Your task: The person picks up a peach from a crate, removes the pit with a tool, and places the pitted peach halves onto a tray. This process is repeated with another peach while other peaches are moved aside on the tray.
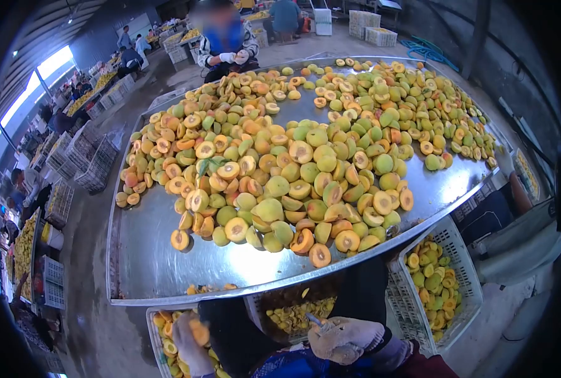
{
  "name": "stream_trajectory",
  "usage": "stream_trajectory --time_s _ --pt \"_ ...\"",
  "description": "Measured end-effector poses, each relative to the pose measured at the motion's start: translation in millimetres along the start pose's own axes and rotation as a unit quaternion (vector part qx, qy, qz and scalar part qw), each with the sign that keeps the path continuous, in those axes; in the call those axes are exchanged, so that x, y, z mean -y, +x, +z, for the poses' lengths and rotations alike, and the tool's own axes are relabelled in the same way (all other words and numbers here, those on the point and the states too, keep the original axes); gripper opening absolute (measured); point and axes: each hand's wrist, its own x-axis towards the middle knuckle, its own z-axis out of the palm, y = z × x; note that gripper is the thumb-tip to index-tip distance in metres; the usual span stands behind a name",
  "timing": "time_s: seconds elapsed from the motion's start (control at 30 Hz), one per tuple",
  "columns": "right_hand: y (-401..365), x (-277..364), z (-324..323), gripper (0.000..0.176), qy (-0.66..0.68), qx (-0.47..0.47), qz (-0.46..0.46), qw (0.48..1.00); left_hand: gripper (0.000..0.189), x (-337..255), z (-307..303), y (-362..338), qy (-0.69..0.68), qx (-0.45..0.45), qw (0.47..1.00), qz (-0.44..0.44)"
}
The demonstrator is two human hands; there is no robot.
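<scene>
Halved and whole yellow-green fruit [280, 186] lie heaped on a metal table [161, 252]. My left hand [191, 343], in a pale glove, is low over a crate of cut fruit [167, 324], with a blurred orange fruit half [199, 332] at its fingers. Near my lap, my right hand [345, 339], also gloved, is closed around a small tool with a bluish-grey end [314, 319]. A small yellow piece [305, 293] shows above the pit-like pieces [296, 315] in a container between my legs.
At the right, a white crate [471, 277] holds fruit halves beside another person's leg. A gloved person [227, 47] works across the table. Stacked crates [91, 157] stand on the left floor, and more people and fruit tables fill the background.
</scene>
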Motion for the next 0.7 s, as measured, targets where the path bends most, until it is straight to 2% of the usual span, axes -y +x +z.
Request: stream_trajectory --time_s 0.03,0.07,0.1,0.13,0.17,0.23,0.27,0.3,0.33,0.37,0.4,0.43,0.47,0.57,0.6,0.67,0.7 --pt "-1 6 2 0.017 0.009 0.015 0.015 1.0 0.012 15 -25 1 -0.273 0.001 0.903 -0.333" --pt "-1 10 4 0.018 0.019 0.03 0.03 0.999 0.023 82 -42 -18 -0.221 0.032 0.9 -0.374" --pt "1 12 7 0.018 0.016 0.033 0.029 0.999 0.031 115 -63 -38 0.002 0.128 0.939 -0.319" --pt "4 14 12 0.019 0.01 0.017 0.044 0.999 0.043 129 -75 -48 0.226 0.215 0.918 -0.244" --pt "9 14 16 0.02 0.006 -0.001 0.058 0.998 0.043 126 -78 -46 0.226 0.213 0.92 -0.241" --pt "19 13 18 0.022 -0.031 -0.007 0.063 0.998 0.044 113 -84 -49 0.283 0.158 0.941 -0.094" --pt "22 15 21 0.02 -0.073 -0.017 0.058 0.996 0.036 66 -74 -33 0.245 0.135 0.946 -0.162" --pt "24 18 23 0.02 -0.117 -0.027 0.053 0.991 0.032 8 -57 -9 0.136 0.114 0.967 -0.182" --pt "34 6 3 0.025 -0.13 0.027 0.057 0.99 0.028 -27 -45 7 0.025 0.092 0.975 -0.199" --pt "36 1 3 0.025 -0.134 0.028 0.054 0.989 0.026 -1 -21 15 -0.003 0.091 0.988 -0.122" --pt "37 -2 4 0.021 -0.138 -0.028 0.029 0.99 0.029 -2 2 34 -0.032 0.09 0.994 -0.044" --pt "38 -2 5 0.017 -0.14 -0.084 0.002 0.987 0.033 -12 22 42 -0.058 0.106 0.992 -0.04" --pt "32 4 3 0.016 -0.157 -0.068 0.009 0.985 0.032 -42 37 58 -0.065 0.14 0.988 -0.008" --pt "28 4 1 0.012 -0.128 -0.118 -0.011 0.985 0.037 -88 101 96 -0.06 0.188 0.966 0.169" --pt "24 7 4 0.012 -0.128 -0.123 -0.015 0.984 0.041 -98 126 111 -0.058 0.191 0.946 0.254" --pt "18 14 12 0.013 -0.006 -0.05 -0.114 0.992 0.049 -121 169 130 0.032 0.224 0.922 0.314" --pt "22 9 3 0.013 -0.006 -0.054 -0.116 0.992 0.049 -117 190 136 0.028 0.226 0.921 0.315"
